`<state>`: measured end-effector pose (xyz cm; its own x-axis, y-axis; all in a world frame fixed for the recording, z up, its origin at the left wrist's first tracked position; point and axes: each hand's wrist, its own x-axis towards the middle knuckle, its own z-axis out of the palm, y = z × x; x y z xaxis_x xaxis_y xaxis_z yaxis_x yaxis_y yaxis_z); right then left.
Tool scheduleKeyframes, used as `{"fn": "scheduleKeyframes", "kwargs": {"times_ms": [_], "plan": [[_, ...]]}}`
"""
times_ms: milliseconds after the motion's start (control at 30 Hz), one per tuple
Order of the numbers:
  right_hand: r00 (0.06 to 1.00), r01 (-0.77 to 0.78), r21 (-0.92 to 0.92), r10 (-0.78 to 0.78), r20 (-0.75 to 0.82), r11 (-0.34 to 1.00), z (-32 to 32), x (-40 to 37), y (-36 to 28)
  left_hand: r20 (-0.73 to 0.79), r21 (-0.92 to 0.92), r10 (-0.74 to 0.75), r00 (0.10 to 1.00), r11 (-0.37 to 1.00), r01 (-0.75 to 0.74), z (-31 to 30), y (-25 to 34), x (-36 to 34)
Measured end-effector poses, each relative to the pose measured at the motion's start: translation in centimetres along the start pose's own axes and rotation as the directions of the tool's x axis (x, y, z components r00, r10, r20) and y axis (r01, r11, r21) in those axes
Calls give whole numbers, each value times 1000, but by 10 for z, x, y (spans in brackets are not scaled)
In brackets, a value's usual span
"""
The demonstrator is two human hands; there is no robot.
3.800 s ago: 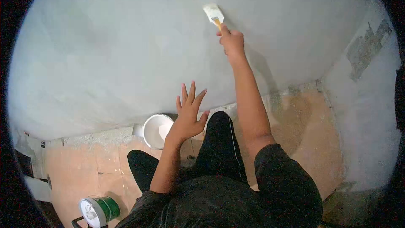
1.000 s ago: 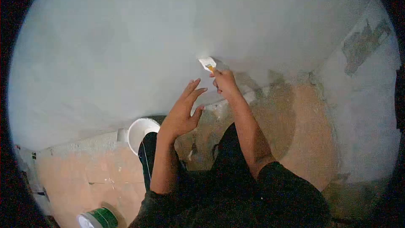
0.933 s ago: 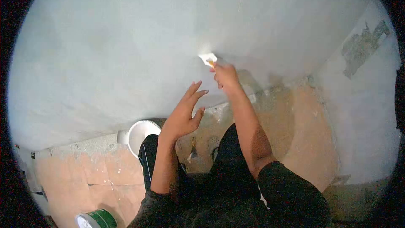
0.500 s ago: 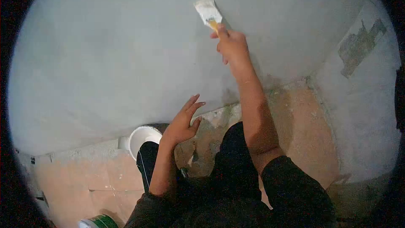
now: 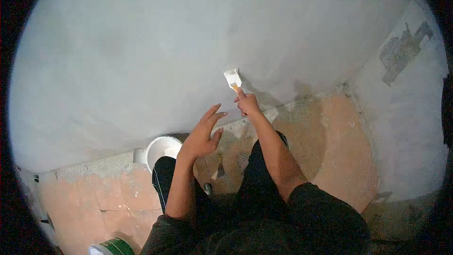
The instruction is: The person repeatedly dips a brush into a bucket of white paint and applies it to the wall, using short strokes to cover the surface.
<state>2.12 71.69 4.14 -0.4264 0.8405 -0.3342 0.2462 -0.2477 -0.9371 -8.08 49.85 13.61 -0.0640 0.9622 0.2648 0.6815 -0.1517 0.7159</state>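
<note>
My right hand grips the yellow handle of a paintbrush. White paint covers the brush head, which is at the grey-white wall, low down near the floor. With fingers apart and nothing in it, my left hand hovers over my left knee. Just beside that knee stands a white bucket, its inside whitish and partly hidden by my leg.
On the floor between my legs lies a scraper-like tool with a yellowish handle. A green and white tub stands at the lower left. The side wall at right has a bare grey patch. Orange floor tiles meet the wall.
My right hand has come down the wall with the paintbrush, from high up to close above the floor. My left hand has hardly moved.
</note>
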Motion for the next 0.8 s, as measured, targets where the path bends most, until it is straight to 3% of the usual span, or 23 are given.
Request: {"fn": "scheduleKeyframes", "kwargs": {"times_ms": [100,200,233,467,533,633,800], "plan": [[989,-143,-62,140,-46,988,-8,-10,-13,-15,8,0,1000,1000,0,-1,-5,6],[993,-82,-80,75,-87,993,-5,9,-11,-33,16,13,999,1000,-12,1,-19,-2],[990,-141,-76,139,-34,987,-8,-28,-55,-40,25,17,999,1000,-16,2,-24,-4],[989,138,-33,-140,-50,990,-32,-67,-193,13,14,16,1000,1000,-16,12,-17,-3],[958,279,-26,-280,-57,960,-39,-85,-213,30,26,15,999,1000,-16,14,-13,-1],[914,397,-35,-399,-78,917,-41,-99,-218,36,6,15,999,1000,-16,20,-15,0],[933,322,-59,-327,-149,945,-19,-53,-159,70,19,7,997,1000,-9,22,-13,-3]]}}
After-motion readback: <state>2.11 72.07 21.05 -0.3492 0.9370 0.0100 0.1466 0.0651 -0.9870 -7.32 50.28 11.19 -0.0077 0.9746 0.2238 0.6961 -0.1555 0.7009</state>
